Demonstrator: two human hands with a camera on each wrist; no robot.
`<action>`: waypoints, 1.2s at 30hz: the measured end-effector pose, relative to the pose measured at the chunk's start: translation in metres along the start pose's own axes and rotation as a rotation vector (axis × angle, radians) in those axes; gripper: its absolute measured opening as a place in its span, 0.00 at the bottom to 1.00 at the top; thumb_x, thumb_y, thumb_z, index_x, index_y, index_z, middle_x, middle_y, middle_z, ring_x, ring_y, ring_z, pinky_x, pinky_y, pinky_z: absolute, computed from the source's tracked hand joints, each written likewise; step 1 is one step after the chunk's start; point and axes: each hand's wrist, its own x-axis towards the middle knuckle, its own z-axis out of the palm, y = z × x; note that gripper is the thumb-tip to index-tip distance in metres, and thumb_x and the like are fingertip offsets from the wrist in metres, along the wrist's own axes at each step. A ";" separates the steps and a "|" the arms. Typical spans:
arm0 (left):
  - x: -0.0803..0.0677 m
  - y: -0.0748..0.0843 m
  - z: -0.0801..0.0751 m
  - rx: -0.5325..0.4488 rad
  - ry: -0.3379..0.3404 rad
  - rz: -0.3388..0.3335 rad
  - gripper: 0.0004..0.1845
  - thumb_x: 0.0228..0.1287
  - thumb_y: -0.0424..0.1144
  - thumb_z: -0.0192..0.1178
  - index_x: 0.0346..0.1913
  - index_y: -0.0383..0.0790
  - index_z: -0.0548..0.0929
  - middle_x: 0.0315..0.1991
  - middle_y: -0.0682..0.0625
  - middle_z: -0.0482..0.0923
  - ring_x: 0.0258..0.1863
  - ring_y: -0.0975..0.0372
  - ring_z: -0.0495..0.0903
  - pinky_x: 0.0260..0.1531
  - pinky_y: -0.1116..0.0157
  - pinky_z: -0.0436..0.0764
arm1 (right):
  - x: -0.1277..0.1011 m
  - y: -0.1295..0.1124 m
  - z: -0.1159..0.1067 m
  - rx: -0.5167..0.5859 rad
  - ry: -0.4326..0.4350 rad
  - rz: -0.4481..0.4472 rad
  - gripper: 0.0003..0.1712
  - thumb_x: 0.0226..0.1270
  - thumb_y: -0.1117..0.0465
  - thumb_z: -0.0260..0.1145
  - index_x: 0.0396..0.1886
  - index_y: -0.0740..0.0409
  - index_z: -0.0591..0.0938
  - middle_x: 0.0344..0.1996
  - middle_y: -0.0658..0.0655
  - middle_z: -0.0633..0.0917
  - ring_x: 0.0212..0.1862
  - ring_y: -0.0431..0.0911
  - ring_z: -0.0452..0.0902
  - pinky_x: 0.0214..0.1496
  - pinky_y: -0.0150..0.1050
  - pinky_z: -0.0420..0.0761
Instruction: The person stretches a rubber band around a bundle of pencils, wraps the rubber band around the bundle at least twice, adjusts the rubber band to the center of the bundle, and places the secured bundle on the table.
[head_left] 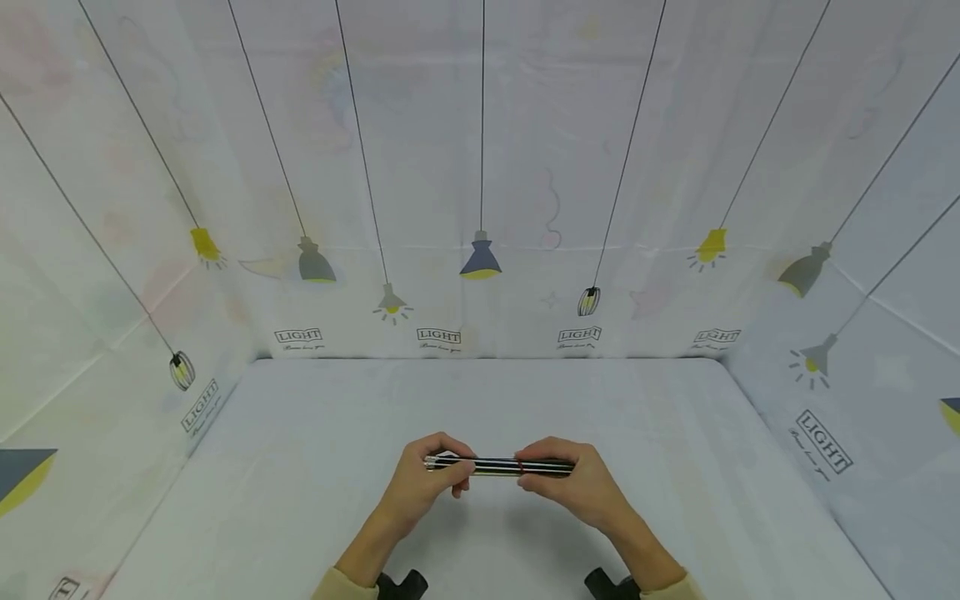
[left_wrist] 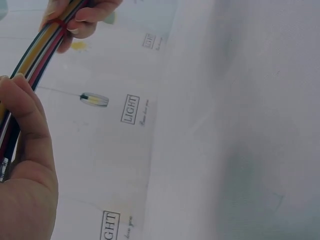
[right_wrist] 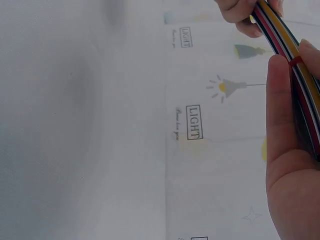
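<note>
Between both hands, a slim bundle of pencils (head_left: 495, 467) is held level above the white table. Dark, white, yellow and red stripes run along the pencils (left_wrist: 41, 56) in the left wrist view. My left hand (head_left: 412, 482) pinches the bundle near its left end, where silvery tips show. Thumb and fingers of my right hand (head_left: 583, 483) grip the right part, covering some of it. A thin red band (right_wrist: 296, 61) circles the bundle beside the right fingertips.
A white cloth-covered table (head_left: 480, 400) spreads below the hands. Pale walls (head_left: 420, 167) printed with hanging lamps and LIGHT labels enclose it at the back and sides. Dark wrist-mounted devices (head_left: 405, 585) show at the lower edge by the sleeves.
</note>
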 end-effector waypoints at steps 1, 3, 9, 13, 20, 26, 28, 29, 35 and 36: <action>0.000 0.001 -0.001 0.007 0.001 0.006 0.11 0.65 0.33 0.70 0.46 0.30 0.83 0.31 0.37 0.80 0.25 0.60 0.80 0.29 0.66 0.82 | 0.000 -0.001 -0.001 -0.002 -0.003 -0.013 0.16 0.58 0.64 0.79 0.47 0.56 0.89 0.42 0.57 0.88 0.38 0.47 0.85 0.38 0.40 0.86; 0.000 0.002 -0.002 0.013 0.002 0.011 0.11 0.65 0.33 0.70 0.46 0.30 0.83 0.31 0.36 0.80 0.24 0.61 0.80 0.29 0.66 0.82 | -0.001 -0.003 -0.005 -0.007 -0.009 -0.035 0.15 0.60 0.65 0.78 0.47 0.57 0.88 0.42 0.58 0.87 0.38 0.48 0.85 0.38 0.40 0.86; 0.000 0.002 -0.002 -0.006 -0.004 0.016 0.11 0.64 0.31 0.69 0.45 0.28 0.83 0.30 0.42 0.81 0.23 0.61 0.79 0.28 0.67 0.82 | 0.001 -0.008 -0.009 -0.062 -0.047 -0.055 0.11 0.61 0.64 0.77 0.43 0.54 0.87 0.40 0.56 0.86 0.38 0.46 0.85 0.38 0.40 0.86; 0.001 0.002 0.001 -0.024 -0.003 0.019 0.11 0.64 0.31 0.70 0.44 0.28 0.82 0.29 0.43 0.81 0.23 0.61 0.79 0.27 0.67 0.81 | 0.003 -0.010 -0.007 -0.085 -0.049 -0.066 0.11 0.60 0.64 0.78 0.42 0.52 0.88 0.39 0.54 0.86 0.37 0.46 0.83 0.37 0.39 0.85; -0.001 0.003 0.003 -0.038 0.022 -0.013 0.11 0.63 0.31 0.69 0.44 0.28 0.82 0.31 0.43 0.80 0.23 0.60 0.79 0.28 0.67 0.81 | 0.002 -0.011 0.000 -0.089 -0.021 -0.029 0.11 0.59 0.64 0.79 0.41 0.52 0.88 0.38 0.54 0.87 0.34 0.44 0.83 0.35 0.38 0.85; 0.000 0.002 0.007 -0.057 0.012 0.006 0.11 0.64 0.30 0.69 0.43 0.27 0.81 0.33 0.44 0.81 0.25 0.61 0.80 0.28 0.68 0.81 | 0.003 -0.013 0.003 -0.125 0.000 0.038 0.12 0.56 0.59 0.81 0.40 0.48 0.89 0.38 0.51 0.88 0.33 0.45 0.83 0.32 0.38 0.84; 0.001 0.001 0.009 -0.054 0.003 0.009 0.11 0.64 0.31 0.69 0.43 0.28 0.81 0.33 0.44 0.81 0.24 0.61 0.80 0.28 0.68 0.81 | 0.002 -0.013 0.004 -0.135 0.007 0.064 0.13 0.55 0.57 0.81 0.40 0.47 0.90 0.37 0.50 0.89 0.33 0.45 0.83 0.32 0.38 0.84; 0.001 0.000 0.009 -0.054 -0.002 0.008 0.11 0.64 0.31 0.69 0.43 0.28 0.81 0.33 0.44 0.81 0.24 0.61 0.79 0.28 0.68 0.81 | 0.002 -0.013 0.005 -0.140 0.010 0.075 0.13 0.55 0.57 0.82 0.41 0.47 0.90 0.37 0.49 0.89 0.33 0.45 0.84 0.33 0.38 0.84; 0.002 -0.001 0.008 -0.036 -0.016 0.006 0.10 0.64 0.31 0.69 0.43 0.27 0.81 0.33 0.44 0.81 0.24 0.61 0.79 0.28 0.67 0.82 | 0.001 -0.010 0.006 -0.141 0.006 0.078 0.14 0.55 0.56 0.82 0.42 0.47 0.91 0.37 0.49 0.90 0.34 0.46 0.85 0.35 0.38 0.85; 0.001 -0.001 0.008 -0.031 -0.019 0.012 0.11 0.64 0.31 0.69 0.44 0.27 0.81 0.33 0.44 0.81 0.24 0.61 0.79 0.28 0.67 0.82 | 0.001 -0.010 0.006 -0.138 -0.001 0.064 0.14 0.56 0.56 0.81 0.42 0.47 0.91 0.38 0.50 0.89 0.35 0.46 0.85 0.35 0.38 0.85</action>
